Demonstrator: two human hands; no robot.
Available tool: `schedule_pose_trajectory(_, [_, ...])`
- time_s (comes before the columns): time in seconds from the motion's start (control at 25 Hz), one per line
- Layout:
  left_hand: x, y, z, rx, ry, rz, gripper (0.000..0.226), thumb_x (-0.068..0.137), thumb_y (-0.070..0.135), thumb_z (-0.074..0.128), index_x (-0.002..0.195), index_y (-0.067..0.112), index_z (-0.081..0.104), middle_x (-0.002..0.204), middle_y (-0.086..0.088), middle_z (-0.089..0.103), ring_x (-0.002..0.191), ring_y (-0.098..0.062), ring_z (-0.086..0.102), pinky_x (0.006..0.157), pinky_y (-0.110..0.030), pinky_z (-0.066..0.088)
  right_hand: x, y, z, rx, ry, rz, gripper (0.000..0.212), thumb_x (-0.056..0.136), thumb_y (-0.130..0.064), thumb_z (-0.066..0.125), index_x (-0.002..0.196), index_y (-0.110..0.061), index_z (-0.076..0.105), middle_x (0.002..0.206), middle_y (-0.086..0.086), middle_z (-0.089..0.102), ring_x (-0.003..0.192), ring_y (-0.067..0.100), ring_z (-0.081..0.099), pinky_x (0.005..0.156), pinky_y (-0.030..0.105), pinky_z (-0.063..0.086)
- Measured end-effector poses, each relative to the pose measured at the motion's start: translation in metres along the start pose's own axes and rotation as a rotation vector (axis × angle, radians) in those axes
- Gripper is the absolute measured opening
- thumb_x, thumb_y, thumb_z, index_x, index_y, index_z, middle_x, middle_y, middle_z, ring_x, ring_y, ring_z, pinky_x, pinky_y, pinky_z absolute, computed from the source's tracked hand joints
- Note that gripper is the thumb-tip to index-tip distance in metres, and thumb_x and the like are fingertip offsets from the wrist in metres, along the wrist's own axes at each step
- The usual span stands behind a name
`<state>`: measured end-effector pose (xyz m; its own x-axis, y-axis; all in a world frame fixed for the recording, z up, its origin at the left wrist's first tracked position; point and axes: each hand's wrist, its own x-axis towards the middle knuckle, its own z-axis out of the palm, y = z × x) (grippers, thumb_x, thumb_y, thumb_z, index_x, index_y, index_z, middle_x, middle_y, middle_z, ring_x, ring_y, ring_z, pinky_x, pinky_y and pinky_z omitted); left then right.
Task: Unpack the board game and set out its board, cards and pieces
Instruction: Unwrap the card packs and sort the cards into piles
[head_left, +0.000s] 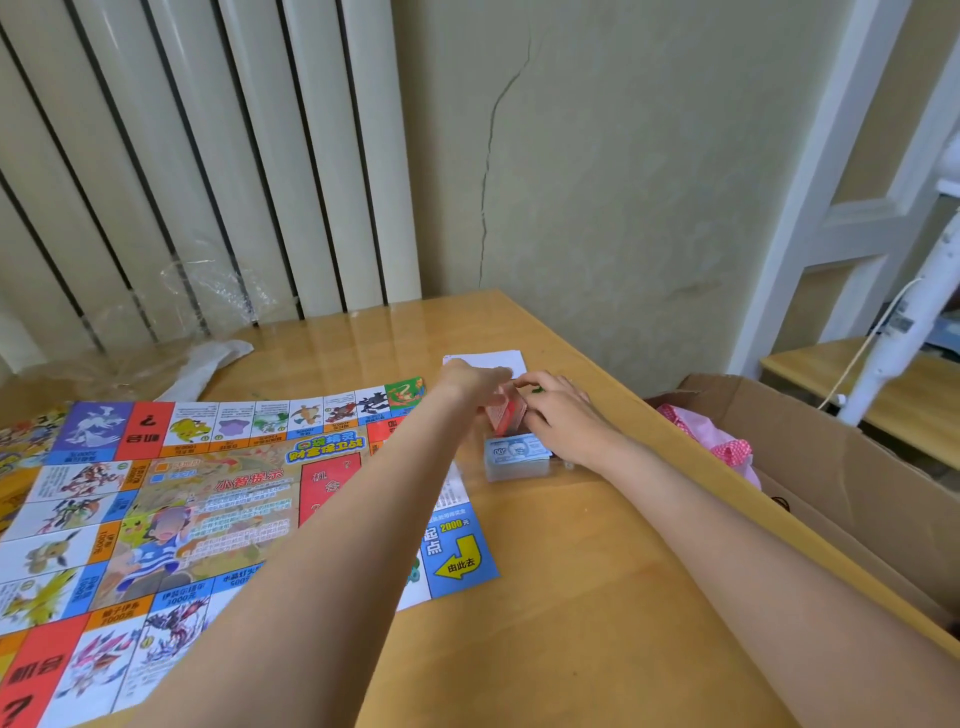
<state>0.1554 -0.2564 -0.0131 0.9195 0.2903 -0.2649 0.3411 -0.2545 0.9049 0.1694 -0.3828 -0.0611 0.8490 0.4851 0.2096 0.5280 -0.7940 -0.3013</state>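
The colourful paper game board (171, 509) lies unfolded across the left of the wooden table (571, 597). Off its far right corner sits a stack of blue play money (517, 451) on a clear packet. Just behind that stack, both hands meet on a red stack of cards (505, 413). My left hand (475, 384) grips the cards from the left, and my right hand (558, 410) holds them from the right, with something small and green at its fingertips. A white sheet (491, 361) lies behind the hands.
Crumpled clear plastic wrap (208, 291) and a white bag (208, 364) lie at the table's far left, by a radiator. An open cardboard box (831, 467) with pink cloth (711, 431) inside stands against the table's right edge. A white bed frame rises behind it.
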Motion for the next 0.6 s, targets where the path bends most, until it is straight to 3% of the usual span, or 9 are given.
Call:
schedule_pose_trajectory(0.08, [0.010,-0.002,0.010,0.113,0.028,0.058,0.033,0.085,0.030,0.065,0.069,0.009,0.044,0.079,-0.007,0.058,0.082,-0.023,0.060,0.082,-0.032,0.053,0.000,0.000,0.000,-0.026,0.003,0.004,0.033,0.097,-0.013,0.036,0.119,-0.012,0.061,0.145,-0.002,0.034,0.133,0.017,0.027,0.107,0.028,0.017])
schedule_pose_trajectory(0.12, [0.011,-0.002,0.013,0.176,0.033,0.078,0.037,0.083,0.033,0.067,0.067,0.010,0.043,0.073,-0.007,0.056,0.083,-0.026,0.060,0.081,-0.032,0.054,0.000,0.001,-0.001,-0.029,0.004,0.005,0.033,0.097,-0.013,0.036,0.116,-0.011,0.062,0.145,-0.002,0.034,0.132,0.017,0.026,0.107,0.028,0.017])
schedule_pose_trajectory(0.2, [0.013,-0.002,0.014,0.293,0.026,0.088,0.038,0.082,0.032,0.068,0.066,0.010,0.041,0.069,-0.006,0.055,0.081,-0.027,0.061,0.062,-0.028,0.046,-0.001,0.002,0.000,-0.031,0.005,-0.002,0.032,0.097,-0.015,0.036,0.113,-0.011,0.063,0.145,-0.003,0.033,0.132,0.016,0.024,0.108,0.030,0.016])
schedule_pose_trajectory(0.28, [0.017,-0.003,0.010,0.369,0.018,0.092,0.037,0.083,0.033,0.066,0.065,0.011,0.042,0.075,-0.008,0.061,0.077,-0.026,0.061,0.052,-0.025,0.035,-0.001,0.002,0.001,-0.047,0.013,-0.015,0.032,0.098,-0.017,0.036,0.111,-0.012,0.064,0.144,-0.004,0.033,0.132,0.016,0.023,0.108,0.030,0.016])
schedule_pose_trajectory(0.44, [0.012,0.000,0.008,0.489,0.015,0.127,0.044,0.084,0.044,0.062,0.062,0.012,0.042,0.059,-0.002,0.053,0.051,-0.016,0.048,0.046,-0.023,0.030,-0.003,0.003,0.002,-0.091,0.026,-0.030,0.031,0.099,-0.020,0.035,0.105,-0.013,0.064,0.139,-0.004,0.035,0.128,0.018,0.024,0.105,0.030,0.016])
schedule_pose_trajectory(0.6, [0.012,-0.009,0.001,0.514,0.163,0.189,0.037,0.085,0.036,0.059,0.064,0.009,0.044,0.060,-0.002,0.045,0.055,-0.018,0.043,0.045,-0.025,0.028,-0.001,0.002,0.002,-0.068,0.015,-0.005,0.029,0.099,-0.021,0.035,0.114,-0.018,0.060,0.134,-0.003,0.039,0.127,0.017,0.026,0.104,0.032,0.018])
